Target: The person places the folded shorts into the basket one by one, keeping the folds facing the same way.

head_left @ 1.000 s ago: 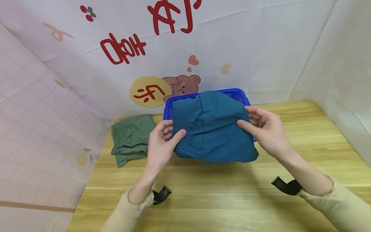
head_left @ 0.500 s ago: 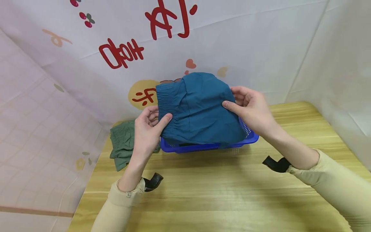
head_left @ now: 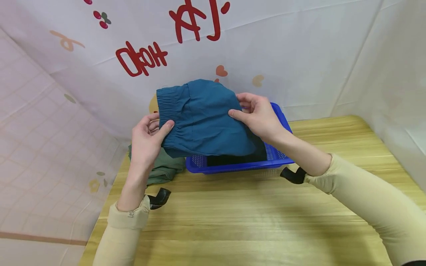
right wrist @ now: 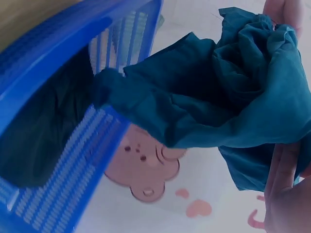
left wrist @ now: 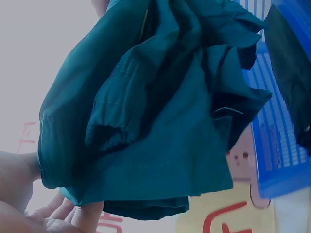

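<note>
Teal-blue shorts [head_left: 206,118] with a gathered elastic waistband hang folded in the air between both hands. My left hand [head_left: 144,138] pinches the waistband end, thumb on top and fingers behind. At the leg end, my right hand [head_left: 261,116] pinches the cloth the same way. Loose folds of the shorts' underside [left wrist: 160,107] droop below, as the left wrist view shows. Beneath and behind them stands a blue plastic basket [head_left: 239,168] holding a dark cloth [right wrist: 43,121]. Left of the basket, green folded shorts [head_left: 166,168] lie on the table, partly hidden by my left hand and the teal pair.
A wooden table [head_left: 239,218] carries everything. White printed cloth walls [head_left: 316,55] rise close behind the basket and on both sides. Each wrist bears a black camera mount [head_left: 159,198] that sticks inward from the sleeve.
Both hands have carried the teal shorts left and upward, away from over the basket's middle toward the green shorts. The dark cloth in the basket has come into view.
</note>
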Tool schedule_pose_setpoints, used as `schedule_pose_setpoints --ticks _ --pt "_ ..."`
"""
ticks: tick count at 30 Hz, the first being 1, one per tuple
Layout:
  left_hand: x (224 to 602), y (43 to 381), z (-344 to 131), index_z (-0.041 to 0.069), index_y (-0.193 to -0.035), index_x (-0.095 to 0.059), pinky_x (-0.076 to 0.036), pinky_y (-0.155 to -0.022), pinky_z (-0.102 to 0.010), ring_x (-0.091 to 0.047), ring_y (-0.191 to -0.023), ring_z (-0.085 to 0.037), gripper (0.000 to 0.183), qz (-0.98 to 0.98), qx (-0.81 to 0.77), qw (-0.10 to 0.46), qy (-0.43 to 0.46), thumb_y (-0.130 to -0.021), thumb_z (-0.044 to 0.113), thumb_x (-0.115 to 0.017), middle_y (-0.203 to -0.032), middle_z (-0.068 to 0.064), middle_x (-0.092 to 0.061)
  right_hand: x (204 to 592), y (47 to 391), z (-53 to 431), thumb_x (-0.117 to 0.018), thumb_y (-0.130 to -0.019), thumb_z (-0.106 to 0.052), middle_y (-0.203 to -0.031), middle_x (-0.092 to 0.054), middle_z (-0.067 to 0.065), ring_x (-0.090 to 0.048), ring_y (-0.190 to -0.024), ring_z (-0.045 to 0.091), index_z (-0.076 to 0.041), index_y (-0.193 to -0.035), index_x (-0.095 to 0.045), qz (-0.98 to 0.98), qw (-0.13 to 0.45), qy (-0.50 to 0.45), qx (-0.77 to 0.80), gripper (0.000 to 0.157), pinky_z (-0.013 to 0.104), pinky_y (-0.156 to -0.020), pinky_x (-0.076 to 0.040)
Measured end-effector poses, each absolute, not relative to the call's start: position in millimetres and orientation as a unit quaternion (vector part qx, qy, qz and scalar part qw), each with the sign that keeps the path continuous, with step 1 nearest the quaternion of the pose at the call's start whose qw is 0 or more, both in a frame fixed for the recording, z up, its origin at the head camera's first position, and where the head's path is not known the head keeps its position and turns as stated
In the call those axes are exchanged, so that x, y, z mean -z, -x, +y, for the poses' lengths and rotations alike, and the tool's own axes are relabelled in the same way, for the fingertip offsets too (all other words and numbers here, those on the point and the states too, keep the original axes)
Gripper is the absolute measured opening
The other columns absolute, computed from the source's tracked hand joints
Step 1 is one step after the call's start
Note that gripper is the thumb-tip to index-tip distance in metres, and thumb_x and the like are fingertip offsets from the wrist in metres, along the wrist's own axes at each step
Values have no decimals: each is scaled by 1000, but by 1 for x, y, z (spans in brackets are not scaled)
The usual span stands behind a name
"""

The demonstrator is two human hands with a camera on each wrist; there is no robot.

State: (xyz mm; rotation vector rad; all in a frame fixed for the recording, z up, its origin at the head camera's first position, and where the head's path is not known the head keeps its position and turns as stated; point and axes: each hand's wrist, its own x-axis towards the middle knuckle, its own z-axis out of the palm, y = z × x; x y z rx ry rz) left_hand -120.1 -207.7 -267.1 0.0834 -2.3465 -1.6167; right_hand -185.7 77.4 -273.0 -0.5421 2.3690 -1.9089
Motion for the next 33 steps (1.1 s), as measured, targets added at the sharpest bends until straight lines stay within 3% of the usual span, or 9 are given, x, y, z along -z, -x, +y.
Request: schedule_pose_setpoints --ticks 3,8,12,16,19,23,29,33 --pt "265 119 -218 4 -145 -57 -53 -83 -12 -66 -80 5 51 -823 550 132 -46 -101 24 -72 -86 27 -68 279 191 66 -67 -102 -8 -136 -71 22 -73 -99 7 -2 -146 -58 756 60 161 631 45 18 -86 -60" --pt "266 123 -231 1 -141 -58 -54 -77 -12 -66 -78 6 51 -837 535 94 -60 -100 28 -73 -84 28 -68 291 196 54 -67 -102 -10 -141 -68 21 -69 -107 15 -2 -152 -51 752 116 131 635 53 17 -81 -58" --pt "271 129 -233 -1 -139 -59 -56 -76 -11 -68 -77 8 51 -843 530 72 -59 -101 29 -72 -84 28 -69 300 200 51 -65 -104 -11 -149 -63 19 -67 -123 27 -3 -156 -46 758 141 116 626 56 24 -86 -60" --pt "282 138 -229 1 -145 -57 -56 -85 -13 -69 -87 5 53 -853 515 59 -66 -103 30 -69 -110 1 -79 308 210 54 -65 -104 -13 -159 -54 18 -60 -138 32 -2 -160 -40 774 147 108 606 62 38 -99 -60" --pt "293 147 -221 4 -150 -54 -56 -101 -26 -73 -108 -13 56 -862 499 42 -77 -104 32 -68 -138 -20 -70 317 220 61 -64 -105 -14 -165 -46 19 -49 -151 33 -2 -162 -37 787 153 101 589 64 49 -109 -55" --pt "308 160 -208 2 -152 -51 -48 -117 -45 -62 -133 -34 58 -861 503 13 -81 -104 30 -67 -147 -25 -63 326 231 72 -63 -106 -15 -163 -47 22 -52 -146 37 -1 -160 -40 805 163 90 564 61 50 -108 -55" --pt "323 175 -195 0 -152 -49 -43 -124 -50 -52 -147 -36 59 -856 510 -8 -81 -104 28 -67 -154 -26 -56 331 240 87 -63 -106 -15 -160 -48 25 -55 -142 39 2 -160 -38 822 173 84 536 62 51 -110 -55" --pt "327 181 -187 -2 -153 -49 -42 -124 -52 -49 -149 -36 59 -857 511 -18 -70 -104 26 -68 -156 -27 -53 333 244 96 -62 -106 -15 -162 -47 26 -53 -142 38 2 -162 -35 832 178 86 518 64 40 -99 -58"
